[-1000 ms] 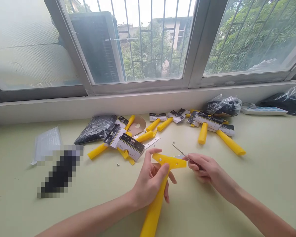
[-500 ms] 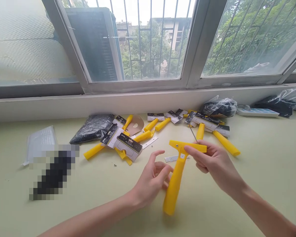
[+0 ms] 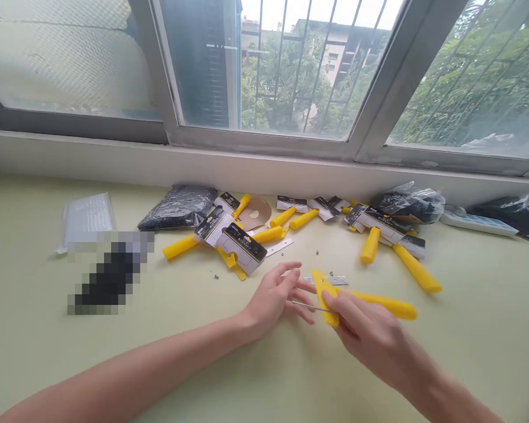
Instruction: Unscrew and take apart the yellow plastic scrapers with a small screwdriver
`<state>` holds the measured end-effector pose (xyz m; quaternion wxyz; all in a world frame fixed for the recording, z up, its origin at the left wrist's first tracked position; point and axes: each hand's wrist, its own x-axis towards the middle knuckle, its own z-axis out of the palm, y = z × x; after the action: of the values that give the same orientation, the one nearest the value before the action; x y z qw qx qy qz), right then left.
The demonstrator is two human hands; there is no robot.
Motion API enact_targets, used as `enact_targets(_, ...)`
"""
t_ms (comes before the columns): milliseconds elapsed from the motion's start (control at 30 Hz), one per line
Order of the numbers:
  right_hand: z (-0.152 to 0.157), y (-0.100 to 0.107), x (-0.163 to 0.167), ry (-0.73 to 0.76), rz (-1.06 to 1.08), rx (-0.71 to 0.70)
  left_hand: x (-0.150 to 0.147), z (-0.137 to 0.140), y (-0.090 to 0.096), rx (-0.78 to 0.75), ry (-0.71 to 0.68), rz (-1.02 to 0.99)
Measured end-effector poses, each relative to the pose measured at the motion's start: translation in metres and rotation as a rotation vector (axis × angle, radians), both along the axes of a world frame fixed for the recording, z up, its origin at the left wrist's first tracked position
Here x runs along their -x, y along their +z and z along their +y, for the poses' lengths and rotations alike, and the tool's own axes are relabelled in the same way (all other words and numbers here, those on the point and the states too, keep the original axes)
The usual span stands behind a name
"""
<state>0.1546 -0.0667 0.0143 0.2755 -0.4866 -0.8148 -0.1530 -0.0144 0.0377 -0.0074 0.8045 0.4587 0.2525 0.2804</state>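
Observation:
A yellow plastic scraper point(image 3: 392, 306) is gripped in my right hand point(image 3: 374, 332), thumb on its crosswise head. Its handle points right. A thin metal rod point(image 3: 309, 306) juts leftward from the same hand toward my left palm; whether it has a handle or a bend is hidden. My left hand point(image 3: 273, 294) rests near the table with its fingers apart, and the rod's tip is close to them. I cannot tell if they touch. Just behind lies a flat metal blade point(image 3: 340, 281), partly covered by the scraper head. Small screws point(image 3: 317, 252) lie beyond it.
Yellow scrapers with card labels point(image 3: 242, 249) lie in a heap at centre left, and more scrapers point(image 3: 417, 270) at right. Behind them are a dark plastic bag point(image 3: 178, 208), a clear bag point(image 3: 408, 202) and a power strip point(image 3: 478, 221). A pale packet point(image 3: 87, 220) lies left.
My right hand has swung the scraper from handle-down to handle pointing right, bringing the rod over toward my left hand. The left fingers have spread. The camera view has shifted and tilted.

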Motion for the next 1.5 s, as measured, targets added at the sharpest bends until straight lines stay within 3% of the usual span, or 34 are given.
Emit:
enact_targets(167,-0.013,-0.015,0.003,0.089,0.05,-0.06,-0.001,0.006,-0.007,0.032,-0.109,-0.08)
enact_targets(333,-0.011,-0.018,0.003,0.101,0.111,-0.058,0.002,0.006,-0.006,0.124,-0.101,-0.092)
enact_targets(700,-0.015,-0.026,0.006,-0.224,0.628,-0.032,0.005,0.006,0.0,0.1,-0.323,-0.154)
enact_targets(933,-0.01,-0.019,0.014,-0.293,0.799,-0.183,0.0,0.009,-0.01,0.14,-0.401,-0.339)
enact_targets(1133,-0.009,-0.019,0.014,-0.348,0.731,-0.189,-0.008,0.007,-0.013,0.19,-0.362,-0.344)
enact_targets(1500,-0.012,-0.017,0.018,-0.313,0.578,-0.209,-0.007,-0.002,-0.01,-0.046,-0.152,-0.245)
